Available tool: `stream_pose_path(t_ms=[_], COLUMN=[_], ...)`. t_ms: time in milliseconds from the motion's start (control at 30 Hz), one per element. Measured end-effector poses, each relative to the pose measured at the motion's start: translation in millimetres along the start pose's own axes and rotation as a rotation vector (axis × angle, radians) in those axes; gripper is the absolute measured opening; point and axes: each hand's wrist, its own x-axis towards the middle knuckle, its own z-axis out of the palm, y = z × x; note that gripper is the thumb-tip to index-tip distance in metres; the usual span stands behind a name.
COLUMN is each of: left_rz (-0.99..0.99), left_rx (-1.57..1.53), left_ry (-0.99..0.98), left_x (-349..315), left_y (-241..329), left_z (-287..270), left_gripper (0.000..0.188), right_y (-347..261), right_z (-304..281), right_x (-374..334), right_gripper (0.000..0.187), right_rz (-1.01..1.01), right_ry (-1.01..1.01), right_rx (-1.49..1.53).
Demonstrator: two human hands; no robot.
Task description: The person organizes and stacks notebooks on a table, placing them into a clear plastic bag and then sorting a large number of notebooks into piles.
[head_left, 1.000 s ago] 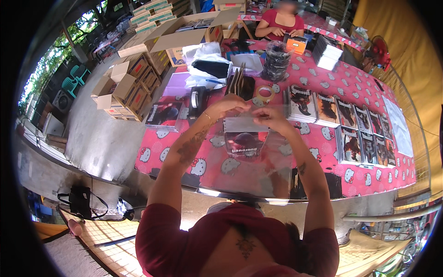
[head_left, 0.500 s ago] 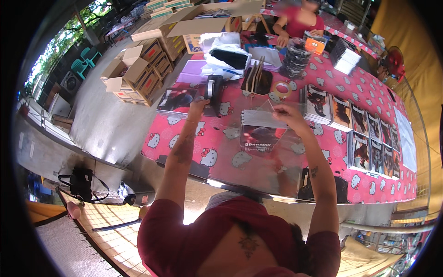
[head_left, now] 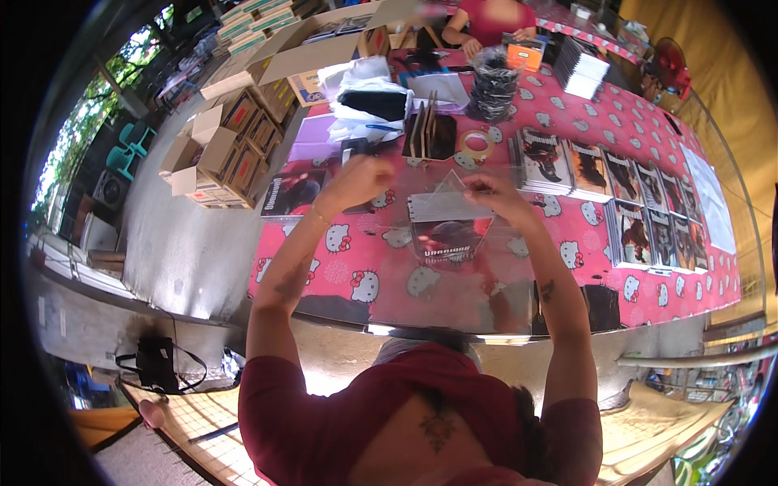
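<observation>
On the table in front of me lies a dark-covered book (head_left: 444,237) with red on its cover and a pale band along its far end. Clear plastic sheet (head_left: 448,188) rises in a pointed fold at that far end. My right hand (head_left: 496,196) pinches the fold's edge, fingers closed. My left hand (head_left: 358,185), slightly blurred, hangs in the air left of the book, its fingers curled together; what they hold, if anything, does not show. Behind it stands a black tape dispenser (head_left: 354,150), partly hidden. A second dark-covered book (head_left: 293,193) lies at the left.
Several stacks of illustrated books (head_left: 545,158) stand at the right. Beyond are a tape roll (head_left: 476,145), a black holder with upright boards (head_left: 429,134), a black plastic-wrapped bundle (head_left: 492,85) and white packaging (head_left: 369,105). Cardboard boxes (head_left: 215,154) sit at left. Another person (head_left: 490,24) works opposite.
My left hand has left the tape dispenser and moved right, toward the book. My right hand still pinches the plastic, a little changed in place. The view has shifted slightly.
</observation>
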Motion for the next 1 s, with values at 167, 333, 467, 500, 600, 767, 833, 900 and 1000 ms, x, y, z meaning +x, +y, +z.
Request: stream_pose_path(t_ms=[167,333,467,500,600,767,833,900,1000], left_rz=[0.363,0.296,0.360,0.280,0.062,0.381,0.309,0.244,0.094], left_rx=[-0.039,-0.484,-0.596,-0.680,-0.741,0.338,0.280,0.199,0.081], left_ry=[-0.506,-0.880,-0.676,-0.676,-0.443,0.281,0.283,0.161,-0.118], left_x=[124.8,107.6,99.0,92.2,85.9,25.1,26.4,34.8,60.8], left_y=[65.5,-71.7,-63.2,-57.5,-16.8,114.1,115.3,119.6,124.8], left_z=[4.7,141.0,162.6,160.0,120.7,56.8,42.0,44.7,64.1], left_gripper=[0.030,0.044,0.049,0.049,0.058,0.091,0.090,0.086,0.074], right_y=[3.2,-33.1,-29.1,-24.7,-9.6,-18.7,-47.6,-24.5,29.4], right_z=[-10.7,6.8,11.2,11.9,4.4,24.3,43.9,74.2,150.0], right_x=[-6.7,-9.8,-19.1,-19.5,-17.2,-38.1,-78.4,-102.7,-92.5], right_gripper=[0.042,0.048,0.058,0.060,0.066,0.060,0.046,0.034,0.038], right_rz=[-0.045,-0.011,0.011,0.027,0.023,-0.361,-0.442,-0.237,0.160], right_ry=[0.053,0.035,0.200,0.203,0.230,0.597,0.506,-0.188,-0.513], right_rx=[-0.003,-0.125,-0.214,-0.121,0.050,-0.333,-0.196,0.220,0.903])
